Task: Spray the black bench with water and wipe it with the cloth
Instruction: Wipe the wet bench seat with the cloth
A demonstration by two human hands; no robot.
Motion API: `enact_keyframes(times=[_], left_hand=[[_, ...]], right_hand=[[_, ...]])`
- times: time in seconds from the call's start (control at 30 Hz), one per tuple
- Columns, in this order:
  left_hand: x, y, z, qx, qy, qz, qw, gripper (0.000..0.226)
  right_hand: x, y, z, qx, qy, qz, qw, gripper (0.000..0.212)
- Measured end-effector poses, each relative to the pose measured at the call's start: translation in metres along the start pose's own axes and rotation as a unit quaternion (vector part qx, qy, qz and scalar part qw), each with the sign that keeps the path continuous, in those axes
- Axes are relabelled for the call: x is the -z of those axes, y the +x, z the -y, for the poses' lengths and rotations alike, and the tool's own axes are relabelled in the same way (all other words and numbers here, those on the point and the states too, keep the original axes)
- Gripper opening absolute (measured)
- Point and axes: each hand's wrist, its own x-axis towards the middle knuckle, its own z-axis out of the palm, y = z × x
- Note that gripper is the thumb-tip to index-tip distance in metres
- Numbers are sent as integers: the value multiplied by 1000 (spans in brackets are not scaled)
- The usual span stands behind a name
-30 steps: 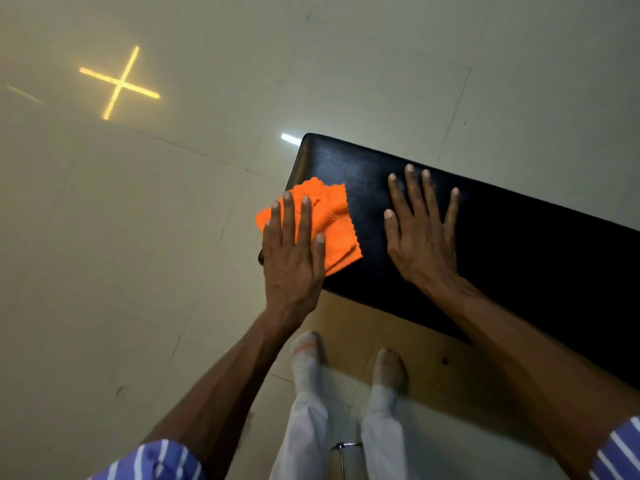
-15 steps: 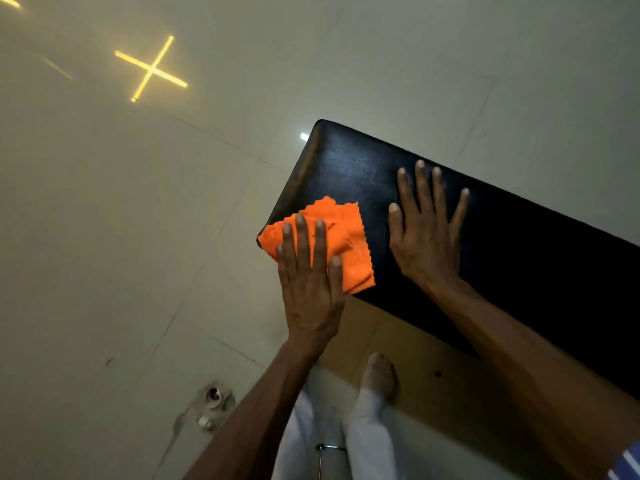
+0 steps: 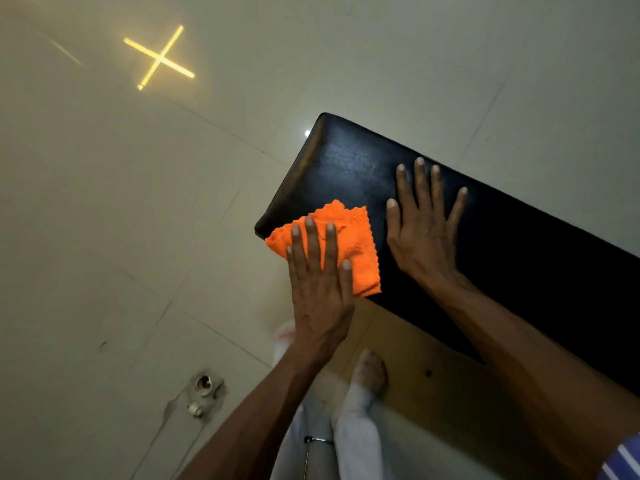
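In the head view, the left hand (image 3: pixel 320 289) lies flat, palm down, on the orange cloth (image 3: pixel 349 247), its fingers (image 3: pixel 311 244) straight and slightly spread, pressing the cloth rather than gripping it. The cloth is folded and sits under and just ahead of those fingers, at the near corner of the black bench, whose padded tabletop (image 3: pixel 519 258) runs away to the right; one cloth corner overhangs the tabletop's end edge beside the little finger. The right hand (image 3: pixel 420 237) rests just beside the cloth on the thumb side of the left hand, also flat on the tabletop, fingers (image 3: pixel 420 185) stretched out and fanned, holding nothing. Behind the left wrist, two feet in white socks (image 3: pixel 367 379) stand on the tiled floor (image 3: pixel 138 237). Far beyond the left fingertips, a yellow cross of light (image 3: pixel 159 57) glows on the floor.
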Motion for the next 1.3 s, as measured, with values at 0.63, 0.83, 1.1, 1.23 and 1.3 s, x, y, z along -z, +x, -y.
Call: enact_keyframes(times=[0.63, 0.83, 1.1, 1.23, 1.3], left_hand=[[20, 12, -1, -110, -23, 65, 991, 62], [56, 27, 42, -92, -47, 54, 993, 58], [70, 70, 92, -98, -32, 102, 989, 62], [78, 88, 100, -173, -35, 141, 974, 63], [79, 97, 98, -211, -40, 158, 964, 63]], right_hand=[[22, 1, -3, 18, 38, 46, 998, 60], [45, -19, 26, -75, 163, -18, 984, 54], [-12, -104, 109, 1, 113, -75, 991, 61], [-37, -98, 113, -19, 53, -79, 995, 68], [-45, -96, 117, -39, 32, -84, 995, 72]])
